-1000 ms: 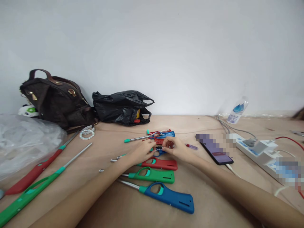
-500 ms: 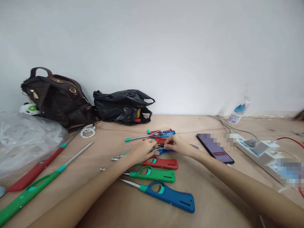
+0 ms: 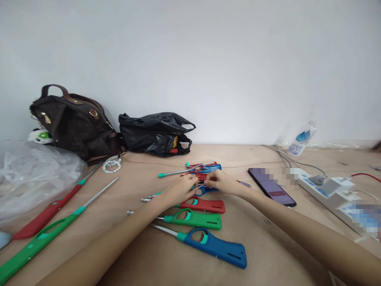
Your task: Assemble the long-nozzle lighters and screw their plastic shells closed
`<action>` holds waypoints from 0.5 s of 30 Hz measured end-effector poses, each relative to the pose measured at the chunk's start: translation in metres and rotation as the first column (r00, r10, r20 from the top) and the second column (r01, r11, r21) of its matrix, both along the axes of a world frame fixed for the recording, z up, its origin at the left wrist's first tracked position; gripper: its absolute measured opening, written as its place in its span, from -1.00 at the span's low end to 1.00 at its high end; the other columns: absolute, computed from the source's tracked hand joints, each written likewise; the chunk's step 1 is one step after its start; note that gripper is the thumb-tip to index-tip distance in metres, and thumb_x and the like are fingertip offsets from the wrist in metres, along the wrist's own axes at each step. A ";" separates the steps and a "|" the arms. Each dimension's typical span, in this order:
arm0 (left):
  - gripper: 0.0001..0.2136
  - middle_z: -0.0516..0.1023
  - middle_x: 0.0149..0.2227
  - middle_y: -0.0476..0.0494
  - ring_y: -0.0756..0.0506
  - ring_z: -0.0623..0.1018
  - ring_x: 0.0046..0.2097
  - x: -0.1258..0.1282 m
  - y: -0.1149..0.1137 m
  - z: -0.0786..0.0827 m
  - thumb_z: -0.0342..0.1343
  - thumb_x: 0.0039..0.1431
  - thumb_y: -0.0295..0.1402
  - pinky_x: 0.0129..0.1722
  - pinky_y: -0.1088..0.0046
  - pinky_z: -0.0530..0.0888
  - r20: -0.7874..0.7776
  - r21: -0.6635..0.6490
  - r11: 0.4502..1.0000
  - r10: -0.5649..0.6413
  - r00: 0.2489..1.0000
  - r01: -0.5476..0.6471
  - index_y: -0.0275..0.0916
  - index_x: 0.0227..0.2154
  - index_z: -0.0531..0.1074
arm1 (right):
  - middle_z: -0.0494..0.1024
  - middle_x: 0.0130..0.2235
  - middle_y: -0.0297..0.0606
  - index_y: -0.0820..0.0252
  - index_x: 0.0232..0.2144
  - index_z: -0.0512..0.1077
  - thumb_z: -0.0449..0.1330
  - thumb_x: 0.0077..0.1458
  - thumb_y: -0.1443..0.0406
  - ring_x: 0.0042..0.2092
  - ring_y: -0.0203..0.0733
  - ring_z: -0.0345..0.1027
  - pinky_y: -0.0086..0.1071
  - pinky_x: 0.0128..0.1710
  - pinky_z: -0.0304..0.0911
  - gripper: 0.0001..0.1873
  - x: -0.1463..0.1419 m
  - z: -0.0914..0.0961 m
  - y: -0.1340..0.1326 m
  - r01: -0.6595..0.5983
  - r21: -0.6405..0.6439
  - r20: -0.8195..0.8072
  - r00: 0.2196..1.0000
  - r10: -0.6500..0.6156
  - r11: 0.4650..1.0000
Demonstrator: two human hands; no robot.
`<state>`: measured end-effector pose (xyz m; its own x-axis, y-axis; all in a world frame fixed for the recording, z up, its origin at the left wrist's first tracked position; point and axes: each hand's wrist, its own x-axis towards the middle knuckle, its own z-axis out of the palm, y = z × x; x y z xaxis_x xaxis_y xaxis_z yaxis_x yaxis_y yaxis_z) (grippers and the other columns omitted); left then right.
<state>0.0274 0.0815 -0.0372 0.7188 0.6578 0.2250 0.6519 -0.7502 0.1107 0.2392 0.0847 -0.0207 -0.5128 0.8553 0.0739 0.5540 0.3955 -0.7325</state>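
Note:
My left hand (image 3: 178, 190) and my right hand (image 3: 222, 182) meet fingertip to fingertip over an opened blue lighter handle (image 3: 205, 190) in the middle of the table. Both hands pinch at something small between them; I cannot make out what. Behind them lie more opened lighter parts (image 3: 205, 170), blue and red, with a thin metal tube. In front lie three whole long lighters side by side: a red lighter (image 3: 205, 205), a green lighter (image 3: 196, 219) and a blue lighter (image 3: 217, 247).
A brown handbag (image 3: 74, 123) and a black plastic bag (image 3: 154, 133) stand by the wall. Two long lighters (image 3: 44, 222), a clear plastic bag (image 3: 29, 174) and a bead bracelet (image 3: 111, 165) are left. A phone (image 3: 272, 186), power strip (image 3: 327, 186) and bottle (image 3: 300, 139) are right.
My right hand has slid a little left toward my left hand, so the fingertips now meet. The lighters on the table have not moved.

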 end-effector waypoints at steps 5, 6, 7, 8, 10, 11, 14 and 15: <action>-0.93 0.44 -0.28 -0.14 -0.15 0.45 -0.23 0.000 -0.002 0.001 -0.03 0.19 -0.48 -0.27 0.42 0.35 0.040 -0.027 0.999 0.026 0.999 -0.025 -0.24 -0.37 0.32 | 0.42 -0.53 -0.37 0.23 -0.51 0.45 0.17 0.04 0.32 -0.46 -0.29 0.23 -0.42 -0.45 0.10 -0.87 0.005 0.002 0.001 -0.071 0.025 0.000 0.997 0.071 0.997; -0.94 0.45 -0.27 -0.14 -0.15 0.45 -0.23 0.001 -0.003 0.002 -0.02 0.18 -0.49 -0.27 0.42 0.35 0.051 -0.042 0.999 0.036 0.998 -0.034 -0.23 -0.36 0.33 | 0.43 -0.51 -0.36 0.23 -0.51 0.45 0.17 0.03 0.34 -0.44 -0.28 0.25 -0.42 -0.43 0.12 -0.88 0.007 0.002 0.001 -0.085 0.042 0.010 0.996 0.085 0.995; -0.93 0.45 -0.27 -0.13 -0.14 0.46 -0.22 0.001 -0.003 0.002 -0.02 0.17 -0.50 -0.26 0.43 0.36 0.064 -0.057 0.998 0.045 0.997 -0.041 -0.23 -0.35 0.33 | 0.45 -0.50 -0.35 0.22 -0.51 0.45 0.18 0.01 0.36 -0.42 -0.26 0.27 -0.42 -0.40 0.14 -0.90 0.007 0.002 0.001 -0.097 0.059 0.021 0.995 0.096 0.994; -0.92 0.46 -0.26 -0.13 -0.14 0.46 -0.21 0.001 -0.004 0.002 -0.01 0.15 -0.51 -0.25 0.42 0.36 0.079 -0.068 0.996 0.054 0.995 -0.049 -0.23 -0.33 0.34 | 0.47 -0.48 -0.34 0.22 -0.52 0.45 0.18 0.00 0.39 -0.40 -0.25 0.29 -0.41 -0.38 0.15 -0.91 0.008 0.001 0.000 -0.108 0.074 0.033 0.994 0.106 0.991; -0.87 0.48 -0.22 -0.14 -0.15 0.47 -0.16 0.001 -0.005 0.003 -0.01 0.14 -0.52 -0.22 0.41 0.38 0.106 -0.077 0.995 0.064 0.992 -0.056 -0.23 -0.27 0.35 | 0.48 -0.47 -0.34 0.21 -0.53 0.45 0.19 -0.03 0.44 -0.38 -0.24 0.31 -0.41 -0.35 0.16 -0.90 0.008 0.000 -0.001 -0.120 0.106 0.051 0.992 0.115 0.987; -0.85 0.49 -0.20 -0.15 -0.16 0.47 -0.14 0.001 -0.005 0.003 -0.01 0.14 -0.52 -0.20 0.40 0.38 0.114 -0.076 0.996 0.062 0.991 -0.054 -0.23 -0.24 0.36 | 0.49 -0.47 -0.34 0.21 -0.53 0.45 0.19 -0.04 0.46 -0.37 -0.24 0.31 -0.41 -0.34 0.16 -0.89 0.008 -0.001 -0.001 -0.123 0.120 0.055 0.992 0.117 0.985; -0.82 0.51 -0.17 -0.16 -0.17 0.48 -0.11 0.001 -0.003 0.001 0.00 0.15 -0.52 -0.16 0.38 0.39 0.117 -0.079 0.997 0.036 0.992 -0.027 -0.22 -0.21 0.40 | 0.50 -0.45 -0.34 0.20 -0.53 0.44 0.19 -0.03 0.47 -0.37 -0.23 0.32 -0.41 -0.34 0.14 -0.88 0.007 -0.001 -0.003 -0.123 0.149 0.059 0.992 0.115 0.981; -0.82 0.51 -0.17 -0.16 -0.17 0.48 -0.11 0.001 -0.002 0.000 0.01 0.16 -0.52 -0.15 0.37 0.39 0.111 -0.081 0.996 0.030 0.993 -0.021 -0.22 -0.22 0.42 | 0.50 -0.45 -0.34 0.20 -0.53 0.44 0.19 -0.03 0.48 -0.38 -0.23 0.32 -0.42 -0.35 0.14 -0.88 0.007 -0.001 -0.004 -0.118 0.157 0.065 0.992 0.108 0.981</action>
